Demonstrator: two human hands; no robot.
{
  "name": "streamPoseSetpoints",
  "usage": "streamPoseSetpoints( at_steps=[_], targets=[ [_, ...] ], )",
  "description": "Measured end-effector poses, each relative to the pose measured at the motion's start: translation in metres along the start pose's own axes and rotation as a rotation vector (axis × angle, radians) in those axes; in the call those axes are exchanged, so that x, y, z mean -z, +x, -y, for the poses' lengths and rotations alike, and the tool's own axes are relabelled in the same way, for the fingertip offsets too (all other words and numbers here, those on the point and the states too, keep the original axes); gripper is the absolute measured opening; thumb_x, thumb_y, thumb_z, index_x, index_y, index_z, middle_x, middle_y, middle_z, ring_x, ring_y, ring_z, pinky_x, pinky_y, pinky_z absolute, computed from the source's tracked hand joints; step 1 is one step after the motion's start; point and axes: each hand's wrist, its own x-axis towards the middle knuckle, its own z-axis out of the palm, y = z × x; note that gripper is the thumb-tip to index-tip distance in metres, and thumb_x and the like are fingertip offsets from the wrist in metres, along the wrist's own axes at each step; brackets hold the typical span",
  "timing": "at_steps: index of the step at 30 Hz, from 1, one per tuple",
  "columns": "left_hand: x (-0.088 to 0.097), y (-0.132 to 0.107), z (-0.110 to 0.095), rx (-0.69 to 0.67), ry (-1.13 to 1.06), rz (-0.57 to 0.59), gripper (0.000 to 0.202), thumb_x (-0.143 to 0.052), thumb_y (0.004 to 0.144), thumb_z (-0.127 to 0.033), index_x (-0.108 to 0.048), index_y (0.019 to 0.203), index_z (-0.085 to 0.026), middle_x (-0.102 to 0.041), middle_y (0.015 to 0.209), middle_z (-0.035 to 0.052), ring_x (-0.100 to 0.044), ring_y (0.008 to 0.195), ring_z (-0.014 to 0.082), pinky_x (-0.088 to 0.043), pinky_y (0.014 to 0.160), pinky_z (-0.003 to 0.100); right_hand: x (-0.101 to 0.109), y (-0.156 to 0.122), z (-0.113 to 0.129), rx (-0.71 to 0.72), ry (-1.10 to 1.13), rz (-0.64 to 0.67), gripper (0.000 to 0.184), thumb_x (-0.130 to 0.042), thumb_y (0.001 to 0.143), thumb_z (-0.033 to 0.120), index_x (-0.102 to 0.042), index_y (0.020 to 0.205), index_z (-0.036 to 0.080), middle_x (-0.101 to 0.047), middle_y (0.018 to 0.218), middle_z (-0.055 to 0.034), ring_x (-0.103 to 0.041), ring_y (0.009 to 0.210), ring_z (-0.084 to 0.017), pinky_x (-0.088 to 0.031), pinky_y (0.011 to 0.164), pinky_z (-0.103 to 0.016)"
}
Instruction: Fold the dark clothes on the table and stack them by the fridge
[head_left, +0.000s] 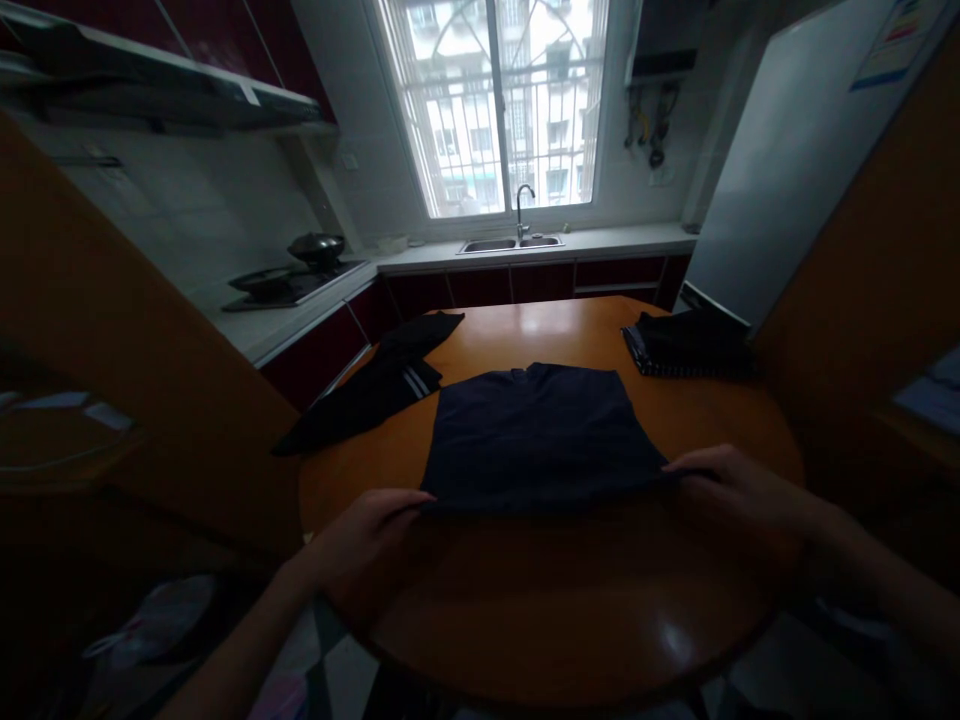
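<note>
A dark navy garment lies spread on the wooden table, its near edge lifted a little off the surface. What kind of garment it is, I cannot tell for sure. My left hand pinches its near left corner between thumb and fingers. At the near right corner, my right hand grips the cloth in the same way. The near edge runs taut between both hands.
Dark clothing with white stripes lies loose at the table's left edge. A folded stack of dark clothes sits at the back right. Beyond are a counter with a sink, a stove with pans and a white fridge.
</note>
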Motion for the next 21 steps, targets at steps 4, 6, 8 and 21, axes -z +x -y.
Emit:
streamPoseSetpoints(
  at_steps=[4,6,8,21],
  targets=[
    [0.033,0.003,-0.019,0.103,-0.161,-0.039,0.030,-0.055,0.095,-0.042,-0.075,0.109,-0.023,-0.077,0.104,0.0038,-0.072,0.092,0.0212,-0.056,0.081,0.026,0.032,0.007,0.019,-0.159,0.161,-0.058,0.037,-0.063,0.089,0.053,-0.077,0.096,0.019,-0.077,0.090,-0.0064,-0.071,0.081,-0.025,-0.057,0.072,-0.033],
    [0.042,0.021,-0.013,0.145,-0.211,-0.112,0.034,-0.059,0.092,-0.049,-0.075,0.105,-0.022,-0.077,0.104,0.0049,-0.071,0.094,0.0231,-0.056,0.084,0.029,0.041,0.030,0.015,-0.187,0.183,-0.186,0.040,-0.068,0.084,0.057,-0.076,0.095,0.019,-0.076,0.090,-0.0065,-0.070,0.080,-0.024,-0.056,0.070,-0.033],
    [0.043,0.046,0.002,0.197,-0.262,-0.184,0.042,-0.062,0.088,-0.056,-0.075,0.102,-0.019,-0.076,0.101,0.0059,-0.071,0.091,0.0242,-0.056,0.081,0.031,0.044,0.061,0.003,-0.215,0.179,-0.308,0.043,-0.071,0.079,0.059,-0.076,0.093,0.019,-0.075,0.090,-0.0069,-0.069,0.080,-0.024,-0.055,0.069,-0.033],
    [-0.006,0.159,0.107,0.326,-0.302,-0.462,0.061,-0.064,0.073,-0.071,-0.074,0.092,-0.014,-0.076,0.093,0.0116,-0.069,0.090,0.0287,-0.053,0.084,0.038,-0.002,0.183,-0.076,-0.338,0.303,-0.557,0.033,-0.077,0.063,0.047,-0.072,0.073,0.016,-0.074,0.070,-0.0086,-0.068,0.067,-0.023,-0.054,0.062,-0.033]
  ],
)
